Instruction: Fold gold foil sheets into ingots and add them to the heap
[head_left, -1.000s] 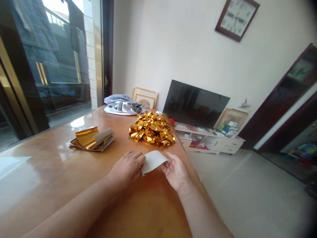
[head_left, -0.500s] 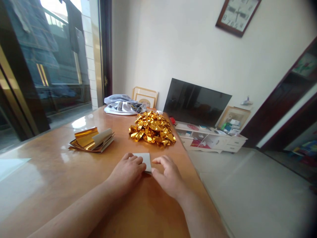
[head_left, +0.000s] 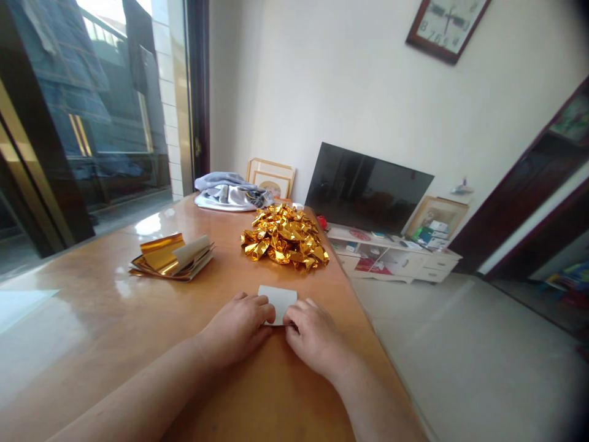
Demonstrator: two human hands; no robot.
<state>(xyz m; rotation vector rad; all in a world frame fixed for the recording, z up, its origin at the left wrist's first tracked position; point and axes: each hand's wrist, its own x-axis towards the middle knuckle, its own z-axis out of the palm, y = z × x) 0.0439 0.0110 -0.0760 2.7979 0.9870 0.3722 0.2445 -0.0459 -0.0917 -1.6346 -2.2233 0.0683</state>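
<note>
A small sheet of paper [head_left: 278, 298], pale side up, lies on the wooden table [head_left: 115, 331] between my hands. My left hand [head_left: 246, 319] pinches its near left edge with curled fingers. At the near right edge, my right hand [head_left: 309, 328] grips the same paper between thumb and fingers. Just beyond it rises a heap of folded gold foil pieces [head_left: 285, 239]. To the left sits a loose stack of gold foil paper [head_left: 171, 258], its top sheets curling up. My fingertips partly cover the paper's near edge.
Bundled light-blue and grey cloth [head_left: 227, 191] rests at the table's far end, in front of leaning picture frames [head_left: 271, 178]. Behind the table's right edge stand a television [head_left: 368, 187] and a low white cabinet [head_left: 405, 264]. A glass door [head_left: 115, 123] is on the left.
My right hand has moved in and closed on the paper's right side. The paper has shifted right, and more of it shows. My left hand has moved slightly right.
</note>
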